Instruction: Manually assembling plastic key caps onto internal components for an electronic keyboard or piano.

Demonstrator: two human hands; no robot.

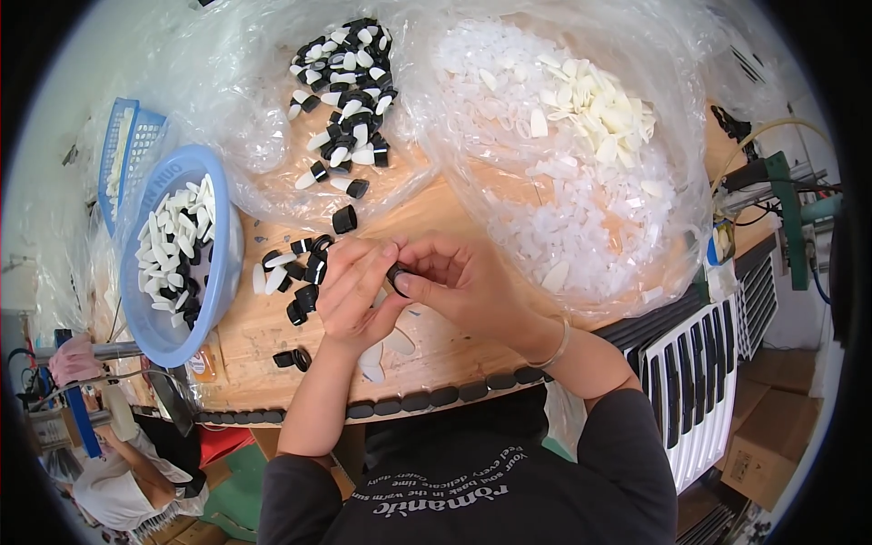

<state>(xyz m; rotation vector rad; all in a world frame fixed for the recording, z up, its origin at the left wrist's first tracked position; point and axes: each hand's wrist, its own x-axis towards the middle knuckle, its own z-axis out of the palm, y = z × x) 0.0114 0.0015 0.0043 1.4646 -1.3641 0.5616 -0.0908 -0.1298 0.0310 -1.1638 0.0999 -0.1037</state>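
Note:
In front of my chest, both hands meet over the table around a small black cap-like piece (pixel 396 278). My right hand (pixel 463 283) pinches it between thumb and fingers. The fingers of my left hand (pixel 352 286) close on its other side and partly hide it. Beside my left hand lie several loose black caps (pixel 306 298) and a few white oval pieces (pixel 275 278). More flat white ovals (pixel 398 341) rest on the table under my wrists. One black cap (pixel 344 218) stands alone just beyond my left hand.
A blue basin (pixel 234 263) of white and black pieces stands at the left, by a blue basket (pixel 111 195). Clear plastic sheeting carries a heap of black-and-white pieces (pixel 350 100) and cream ovals (pixel 595 113). Black strips (pixel 677 391) lie at right. Another person (pixel 127 481) is at lower left.

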